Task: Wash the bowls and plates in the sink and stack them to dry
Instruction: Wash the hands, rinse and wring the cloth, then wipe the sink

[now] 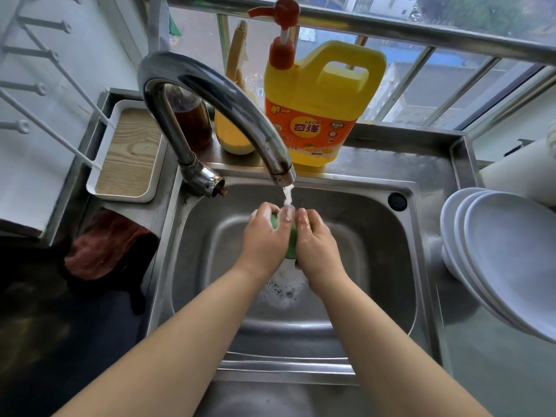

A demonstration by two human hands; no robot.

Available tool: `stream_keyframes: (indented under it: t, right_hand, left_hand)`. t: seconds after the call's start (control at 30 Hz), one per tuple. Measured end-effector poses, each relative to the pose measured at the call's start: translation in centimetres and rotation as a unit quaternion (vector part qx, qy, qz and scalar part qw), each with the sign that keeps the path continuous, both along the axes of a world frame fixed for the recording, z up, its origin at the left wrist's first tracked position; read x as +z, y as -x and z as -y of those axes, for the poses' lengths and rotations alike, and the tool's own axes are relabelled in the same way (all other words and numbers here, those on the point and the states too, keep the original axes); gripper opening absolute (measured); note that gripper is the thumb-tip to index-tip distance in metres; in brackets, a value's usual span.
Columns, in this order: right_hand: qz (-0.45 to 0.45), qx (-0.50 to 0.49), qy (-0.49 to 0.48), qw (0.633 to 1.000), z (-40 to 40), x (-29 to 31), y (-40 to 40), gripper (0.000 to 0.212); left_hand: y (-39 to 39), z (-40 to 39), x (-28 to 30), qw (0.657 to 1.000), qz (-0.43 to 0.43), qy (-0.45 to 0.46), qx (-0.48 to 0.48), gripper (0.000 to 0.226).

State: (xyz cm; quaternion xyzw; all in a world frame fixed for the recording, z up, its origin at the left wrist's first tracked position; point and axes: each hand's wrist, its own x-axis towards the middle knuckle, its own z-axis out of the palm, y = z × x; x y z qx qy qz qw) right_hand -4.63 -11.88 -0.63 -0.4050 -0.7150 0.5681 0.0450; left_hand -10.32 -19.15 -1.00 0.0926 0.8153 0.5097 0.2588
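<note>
Plates sit stacked on the counter right of the sink, white, leaning on edge against each other, at least 3 rims visible. Basin itself holds only suds near the drain.

Both my hands are over the basin under the tap stream. Left hand and right hand are curled round a green sponge squeezed between them (only a green sliver shows, so shape is unclear). Fingers of both are wet; water lands on top, between the fingertips.

Faucet is a chrome gooseneck, running.

Behind it on the ledge: yellow detergent jug with a red pump. Label reads "KEON" plus 2 large Chinese characters "奇强"; the small print is too blurred to read. Beside it a brown bottle and a smaller yellow bottle, no legible text.

Left of the sink: white tray with wood-grain base, and a reddish-brown cloth draped over the edge.
</note>
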Motion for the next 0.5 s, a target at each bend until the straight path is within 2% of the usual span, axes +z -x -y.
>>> stream_keyframes:
  t: [0.17,0.27,0.4,0.5]
  right_hand:
    - [-0.032,-0.01,-0.014,0.999,-0.2,1.1,0.2,0.041]
    - [-0.031,-0.022,0.016,0.999,-0.2,0.8,0.2,0.047]
    - [-0.033,-0.041,0.034,0.998,0.3,0.2,0.4,0.049]
    - [-0.035,-0.039,0.053,0.997,0.6,-0.5,0.6,0.053]
  left_hand:
    - [-1.1,-0.1,-0.3,0.994,0.048,-0.096,0.027,0.067]
    - [-1.2,-0.3,0.6,0.993,0.034,-0.104,0.033,0.06]
    - [-1.2,-0.7,1.0,0.994,0.016,-0.094,0.056,0.039]
    - [-1.2,-0.8,1.1,0.99,0.048,-0.098,0.094,0.03]
